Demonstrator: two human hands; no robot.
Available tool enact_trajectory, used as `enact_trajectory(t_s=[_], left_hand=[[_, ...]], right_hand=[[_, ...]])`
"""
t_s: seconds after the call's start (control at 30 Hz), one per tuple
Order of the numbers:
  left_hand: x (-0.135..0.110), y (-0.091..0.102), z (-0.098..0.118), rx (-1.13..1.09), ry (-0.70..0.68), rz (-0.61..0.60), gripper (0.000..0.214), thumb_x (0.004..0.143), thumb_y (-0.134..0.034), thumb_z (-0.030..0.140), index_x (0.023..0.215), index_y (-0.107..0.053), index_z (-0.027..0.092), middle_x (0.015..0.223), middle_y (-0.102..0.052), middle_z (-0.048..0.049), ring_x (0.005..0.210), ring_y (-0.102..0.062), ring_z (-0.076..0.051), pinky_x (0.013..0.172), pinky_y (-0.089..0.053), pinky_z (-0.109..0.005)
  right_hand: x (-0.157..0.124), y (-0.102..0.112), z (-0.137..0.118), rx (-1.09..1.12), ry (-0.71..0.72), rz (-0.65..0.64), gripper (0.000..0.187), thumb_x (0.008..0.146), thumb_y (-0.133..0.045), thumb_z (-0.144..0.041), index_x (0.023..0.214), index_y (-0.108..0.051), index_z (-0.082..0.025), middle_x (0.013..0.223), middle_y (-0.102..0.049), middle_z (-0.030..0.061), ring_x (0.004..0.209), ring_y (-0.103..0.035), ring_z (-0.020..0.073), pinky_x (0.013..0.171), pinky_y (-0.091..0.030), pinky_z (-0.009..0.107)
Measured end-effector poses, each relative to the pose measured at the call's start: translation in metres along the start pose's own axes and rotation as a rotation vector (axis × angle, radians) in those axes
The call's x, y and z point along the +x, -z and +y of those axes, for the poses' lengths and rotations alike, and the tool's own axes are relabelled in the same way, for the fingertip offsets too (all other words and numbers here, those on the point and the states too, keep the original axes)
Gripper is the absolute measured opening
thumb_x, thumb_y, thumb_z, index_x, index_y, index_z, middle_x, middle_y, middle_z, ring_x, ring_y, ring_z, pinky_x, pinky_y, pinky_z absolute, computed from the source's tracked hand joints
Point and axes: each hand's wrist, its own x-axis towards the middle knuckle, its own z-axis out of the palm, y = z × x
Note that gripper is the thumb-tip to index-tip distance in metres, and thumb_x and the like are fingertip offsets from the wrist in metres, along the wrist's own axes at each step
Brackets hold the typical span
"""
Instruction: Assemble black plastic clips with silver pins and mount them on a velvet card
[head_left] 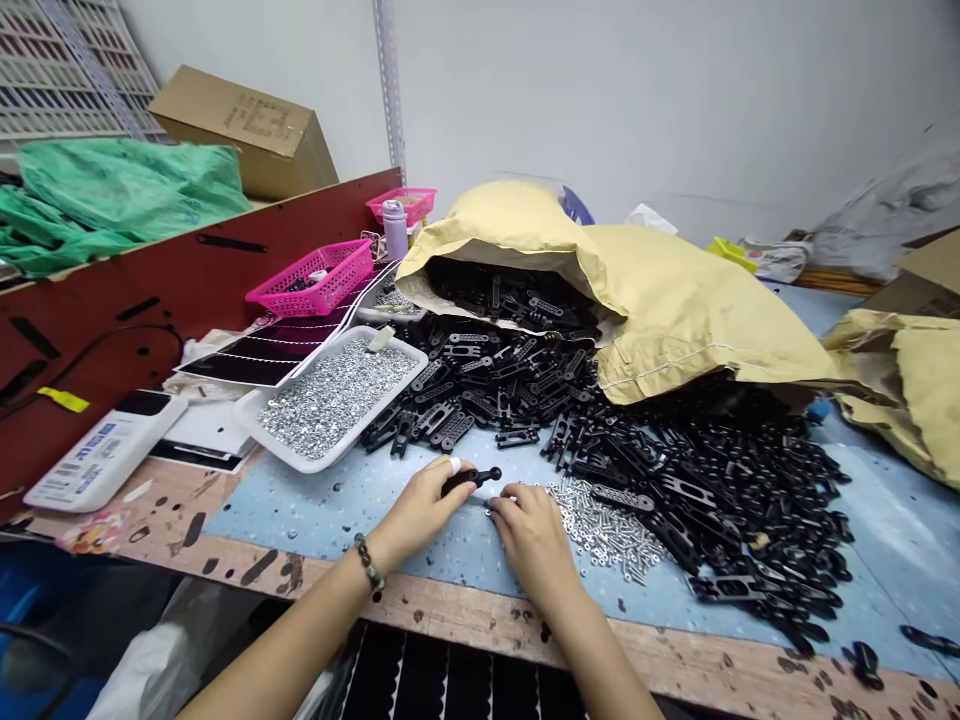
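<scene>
Over the blue mat, my left hand (429,505) is closed around a black plastic part with a ball-shaped end (480,477). A white band covers one fingertip of that hand. Just to the right, my right hand (531,535) has its fingers pinched together; a small piece seems to show at the tips, too small to name. Beside the right hand lies a pile of silver screws (607,530). Behind both hands spreads a heap of black slotted plastic parts (480,385).
A white tray of small metal pieces (251,410) stands left of the heap. Yellow paper sacks (675,300) spill black parts. Further left are a pink basket (349,265), a white scale (105,450) and a red board (225,250). The table's front edge (465,625) runs below my forearms.
</scene>
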Motion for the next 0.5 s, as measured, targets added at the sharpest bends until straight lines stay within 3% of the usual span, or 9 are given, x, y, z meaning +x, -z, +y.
enact_trajectory(t_s=[0.1,0.23,0.33,0.5], left_hand=[[0.001,-0.004,-0.001,0.080,-0.053,-0.046,0.021,0.091,-0.050,0.028,0.106,-0.063,0.021,0.101,-0.062,-0.0058,0.099,-0.056,-0.023,0.089,-0.042,-0.035],[0.001,-0.010,-0.003,0.204,-0.161,-0.179,0.019,0.089,-0.056,0.023,0.105,-0.067,0.022,0.097,-0.063,-0.0056,0.097,-0.054,-0.024,0.088,-0.041,-0.037],[0.003,-0.008,-0.007,0.277,-0.232,-0.267,0.021,0.089,-0.056,0.021,0.107,-0.067,0.024,0.101,-0.063,-0.0057,0.099,-0.054,-0.024,0.089,-0.039,-0.037],[0.013,-0.003,-0.012,0.356,-0.290,-0.338,0.021,0.091,-0.054,0.021,0.107,-0.067,0.021,0.103,-0.062,-0.0071,0.099,-0.054,-0.023,0.089,-0.039,-0.037]], right_hand=[[-0.004,0.005,0.007,0.004,-0.049,0.042,0.013,0.089,-0.051,-0.016,0.088,-0.064,-0.020,0.095,-0.061,0.0090,0.086,-0.051,0.0260,0.075,-0.044,0.043],[-0.015,0.014,0.012,0.176,-0.035,0.068,0.022,0.091,-0.049,-0.019,0.112,-0.056,-0.020,0.103,-0.060,0.0097,0.097,-0.053,0.0259,0.083,-0.045,0.042],[-0.019,0.010,0.007,0.237,0.029,0.006,0.018,0.092,-0.047,-0.016,0.105,-0.059,-0.023,0.096,-0.063,0.0063,0.090,-0.056,0.0230,0.079,-0.047,0.038],[-0.021,0.000,0.002,0.219,0.002,0.064,0.018,0.092,-0.047,-0.015,0.099,-0.061,-0.022,0.090,-0.064,0.0063,0.084,-0.058,0.0227,0.075,-0.047,0.038]])
